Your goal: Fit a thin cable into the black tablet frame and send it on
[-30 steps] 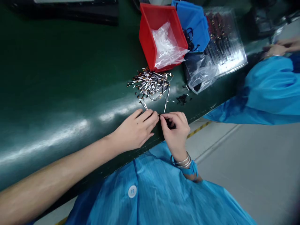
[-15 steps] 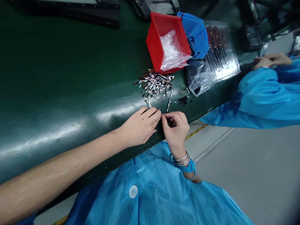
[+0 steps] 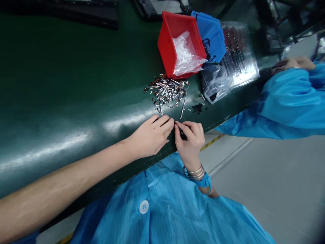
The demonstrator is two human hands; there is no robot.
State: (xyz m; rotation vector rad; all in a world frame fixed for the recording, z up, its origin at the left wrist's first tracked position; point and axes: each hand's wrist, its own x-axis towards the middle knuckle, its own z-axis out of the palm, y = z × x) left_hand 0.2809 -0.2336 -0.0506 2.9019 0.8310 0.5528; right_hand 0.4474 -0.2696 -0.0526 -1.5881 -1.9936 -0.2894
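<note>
At the near edge of the green table my two hands almost meet. My right hand (image 3: 190, 140) has its thumb and index finger pinched together on a tiny dark piece, too small to name. My left hand (image 3: 152, 135) lies palm down beside it, its fingers bent and pressed together; whatever they grip is hidden under them. Just beyond my fingertips spreads a pile of short cables (image 3: 166, 90), black with white sleeves and orange-brown ends. A few cable ends reach from the pile toward my hands. To the right lies a small heap of black pieces (image 3: 197, 108).
Behind the pile stands a red bin (image 3: 166, 51) holding a plastic bag of small white tubes (image 3: 184, 52). A blue bin (image 3: 212, 32) with black cables, a clear bag (image 3: 218, 83) and a clear tray (image 3: 245, 71) adjoin it. A co-worker's blue sleeve (image 3: 286, 101) is at right.
My right thumb and fingers have shifted slightly at the pinch, while my left hand stays nearly still. The co-worker's hands at right have moved a little. The whole view has drifted slightly.
</note>
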